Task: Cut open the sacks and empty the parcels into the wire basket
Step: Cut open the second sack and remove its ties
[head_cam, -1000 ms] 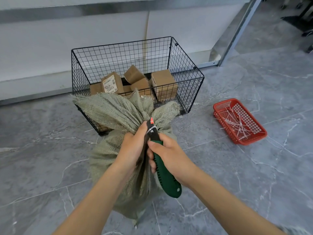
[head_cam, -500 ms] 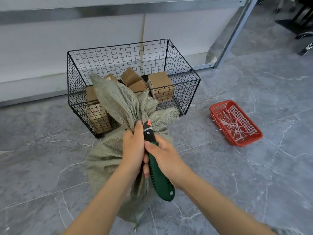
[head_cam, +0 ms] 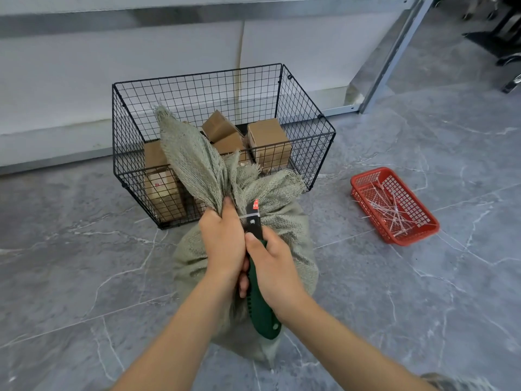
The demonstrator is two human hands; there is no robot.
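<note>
Sack (head_cam: 293, 244) standing on the floor (head_cam: 84, 277), touching the near wall of the basket (head_cam: 197, 76); we place it there, we judge, so that its load can be tipped straight in. The left hand (head_cam: 222, 241) is clenched round the gathered neck, holding the cloth bunched and upright so that the closure is exposed; the right hand (head_cam: 273, 269) is wrapped round the green handle of the cutter (head_cam: 260, 314), thumb on top, tip pointing away from the body and set against a thin white tie (head_cam: 248, 215) at the neck. Several parcels (head_cam: 269, 139) lie in the basket; a red tray (head_cam: 394, 206), well apart to the right, holds white strips (head_cam: 392, 204), probably spent ties kept off the floor. The cutting edge is hidden behind the red tip and the cloth, so we cannot tell whether the tie is severed; the sack's contents are unseen; its near side is masked by the forearms; a loose flap of cloth covers part of the parcels; the label on the left parcel is too blurred to read.
</note>
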